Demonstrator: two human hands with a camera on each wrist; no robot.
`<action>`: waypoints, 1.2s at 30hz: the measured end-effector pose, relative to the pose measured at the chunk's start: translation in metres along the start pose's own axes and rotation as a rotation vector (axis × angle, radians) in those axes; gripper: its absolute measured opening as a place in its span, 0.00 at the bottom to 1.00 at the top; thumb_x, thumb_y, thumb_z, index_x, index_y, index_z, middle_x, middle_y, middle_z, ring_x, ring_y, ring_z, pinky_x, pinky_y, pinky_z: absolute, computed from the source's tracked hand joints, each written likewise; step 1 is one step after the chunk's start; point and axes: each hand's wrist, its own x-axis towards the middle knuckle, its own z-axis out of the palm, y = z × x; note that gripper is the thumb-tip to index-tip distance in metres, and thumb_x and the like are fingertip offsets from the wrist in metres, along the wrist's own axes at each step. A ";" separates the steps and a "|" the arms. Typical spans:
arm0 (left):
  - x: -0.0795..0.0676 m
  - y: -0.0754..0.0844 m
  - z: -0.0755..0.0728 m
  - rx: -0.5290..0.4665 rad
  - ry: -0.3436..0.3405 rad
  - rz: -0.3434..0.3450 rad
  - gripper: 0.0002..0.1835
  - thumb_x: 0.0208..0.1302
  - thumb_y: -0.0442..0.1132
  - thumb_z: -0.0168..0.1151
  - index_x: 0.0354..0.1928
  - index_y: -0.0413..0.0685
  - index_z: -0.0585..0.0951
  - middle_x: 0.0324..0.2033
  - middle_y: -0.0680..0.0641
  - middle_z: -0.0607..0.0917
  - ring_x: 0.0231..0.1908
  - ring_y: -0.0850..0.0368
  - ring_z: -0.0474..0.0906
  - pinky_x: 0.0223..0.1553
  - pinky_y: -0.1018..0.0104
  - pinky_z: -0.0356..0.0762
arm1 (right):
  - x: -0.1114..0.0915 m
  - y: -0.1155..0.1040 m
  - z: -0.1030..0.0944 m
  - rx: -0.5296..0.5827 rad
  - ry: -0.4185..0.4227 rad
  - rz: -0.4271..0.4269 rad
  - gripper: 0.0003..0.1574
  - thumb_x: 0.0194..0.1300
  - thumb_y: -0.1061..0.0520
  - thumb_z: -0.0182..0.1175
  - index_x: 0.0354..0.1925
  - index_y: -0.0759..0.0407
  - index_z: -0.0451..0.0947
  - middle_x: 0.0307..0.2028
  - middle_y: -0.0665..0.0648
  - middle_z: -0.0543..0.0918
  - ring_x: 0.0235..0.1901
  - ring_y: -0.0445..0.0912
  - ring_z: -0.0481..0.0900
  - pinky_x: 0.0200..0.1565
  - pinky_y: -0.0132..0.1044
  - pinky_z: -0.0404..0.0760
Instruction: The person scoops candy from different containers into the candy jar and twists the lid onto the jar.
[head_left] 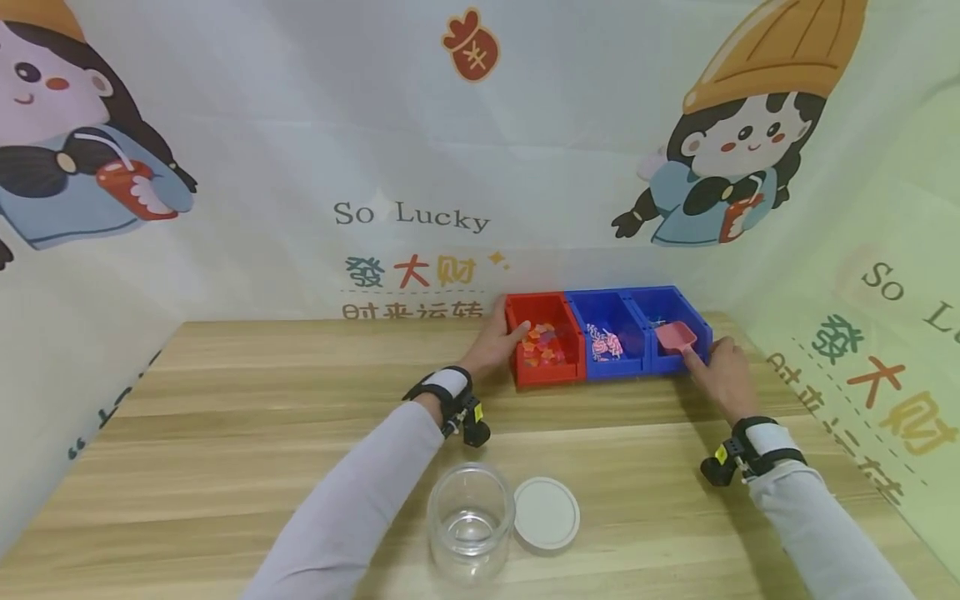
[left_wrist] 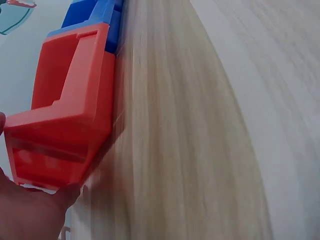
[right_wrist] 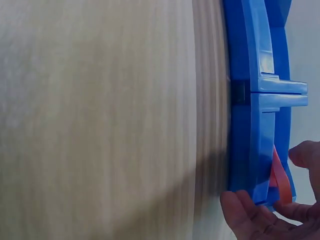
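My left hand (head_left: pixel 489 348) grips the outer left side of the red bin (head_left: pixel 551 375), thumb at its upper edge. Orange and pink small pieces (head_left: pixel 542 346) lie in that bin. Joined to it on the right are a middle blue bin (head_left: pixel 617 367) with pink-and-white pieces (head_left: pixel 604 343) and an end blue bin (head_left: pixel 663 365). My right hand (head_left: pixel 726 379) holds the end blue bin at its right front corner, its fingers (right_wrist: pixel 239 212) about the outside. A pink scoop (head_left: pixel 675 335) rests in this bin, its handle by the right hand; whether they touch I cannot tell.
A clear jar (head_left: pixel 471 529), lidless, stands near the front of the wooden table (head_left: pixel 247 450). A white round lid (head_left: pixel 547 513) lies right beside it. Behind the bins hangs a printed cloth (head_left: pixel 555 183), which also covers both sides.
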 end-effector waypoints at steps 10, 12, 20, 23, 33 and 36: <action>0.006 0.000 0.010 0.114 0.019 -0.049 0.41 0.69 0.37 0.47 0.73 0.32 0.35 0.75 0.36 0.42 0.75 0.47 0.42 0.75 0.58 0.42 | 0.003 -0.003 0.004 -0.028 0.028 -0.054 0.27 0.67 0.53 0.54 0.46 0.80 0.62 0.33 0.71 0.72 0.30 0.58 0.71 0.27 0.39 0.67; 0.005 0.001 0.011 0.129 0.010 -0.060 0.41 0.69 0.37 0.46 0.73 0.32 0.34 0.75 0.36 0.40 0.75 0.48 0.38 0.75 0.59 0.41 | 0.004 -0.004 0.004 -0.038 0.025 -0.053 0.26 0.67 0.54 0.54 0.46 0.79 0.63 0.32 0.70 0.72 0.29 0.57 0.71 0.25 0.37 0.65; 0.003 0.002 0.010 0.155 -0.007 -0.092 0.41 0.71 0.38 0.46 0.73 0.34 0.33 0.75 0.37 0.37 0.75 0.49 0.37 0.75 0.59 0.41 | 0.007 -0.010 0.002 -0.048 0.004 -0.054 0.21 0.68 0.58 0.53 0.43 0.80 0.66 0.30 0.71 0.74 0.28 0.58 0.72 0.26 0.39 0.69; 0.003 0.000 0.010 0.155 -0.003 -0.099 0.42 0.70 0.38 0.46 0.73 0.35 0.33 0.75 0.37 0.38 0.75 0.48 0.39 0.75 0.58 0.42 | 0.008 -0.009 -0.002 -0.054 0.014 -0.120 0.16 0.67 0.61 0.52 0.38 0.79 0.67 0.26 0.68 0.73 0.25 0.56 0.72 0.23 0.38 0.67; 0.005 -0.006 0.009 0.155 -0.009 -0.083 0.43 0.69 0.37 0.48 0.73 0.34 0.33 0.75 0.36 0.39 0.75 0.45 0.40 0.75 0.55 0.43 | 0.020 -0.026 -0.044 -0.174 -0.032 -0.254 0.14 0.58 0.63 0.52 0.29 0.78 0.74 0.21 0.64 0.74 0.20 0.51 0.70 0.21 0.36 0.66; 0.006 -0.007 0.007 0.174 -0.011 -0.080 0.43 0.68 0.37 0.48 0.73 0.35 0.33 0.75 0.35 0.40 0.75 0.45 0.41 0.74 0.55 0.44 | 0.024 -0.037 -0.063 -0.211 -0.145 -0.226 0.17 0.59 0.62 0.53 0.34 0.79 0.77 0.24 0.66 0.78 0.22 0.52 0.72 0.22 0.36 0.69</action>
